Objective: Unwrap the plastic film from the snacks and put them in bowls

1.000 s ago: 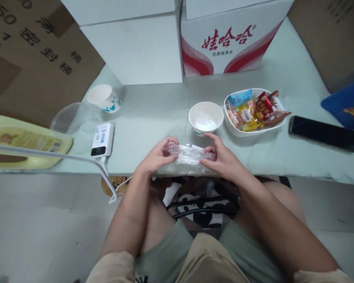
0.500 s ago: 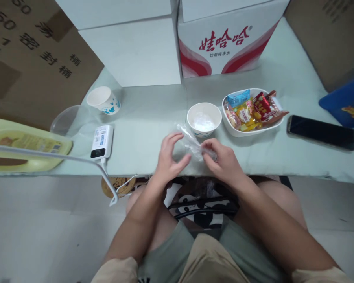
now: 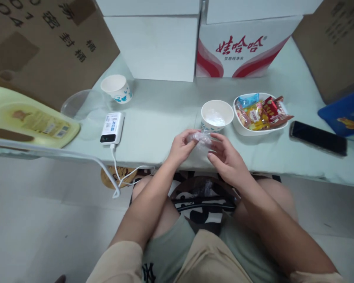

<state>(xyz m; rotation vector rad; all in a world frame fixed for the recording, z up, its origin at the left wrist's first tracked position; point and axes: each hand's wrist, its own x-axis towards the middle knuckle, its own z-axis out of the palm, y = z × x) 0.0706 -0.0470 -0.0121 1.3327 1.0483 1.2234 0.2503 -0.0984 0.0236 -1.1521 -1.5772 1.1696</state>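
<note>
My left hand (image 3: pixel 183 146) pinches a crumpled piece of clear plastic film (image 3: pixel 203 138) near the table's front edge. My right hand (image 3: pixel 228 160) is just to the right of the film, its fingers apart and curved toward it; whether a fingertip touches the film I cannot make out. Right behind the film stands a paper cup (image 3: pixel 208 125) with a blue print, holding some clear crinkled material. Beside that cup, a white bowl (image 3: pixel 242 127) is filled with several wrapped snacks in blue, yellow and red packaging.
At left are another paper cup (image 3: pixel 117 88), a clear plastic lid or bowl (image 3: pixel 84 103), a white power bank (image 3: pixel 112 125) with a cable and a yellow bottle (image 3: pixel 32 114). A dark phone (image 3: pixel 318 138) lies at right. White boxes (image 3: pixel 156 49) stand behind.
The film has gone from my right hand to my left and is now bunched up. My right fingers have spread. The whole view has shifted slightly.
</note>
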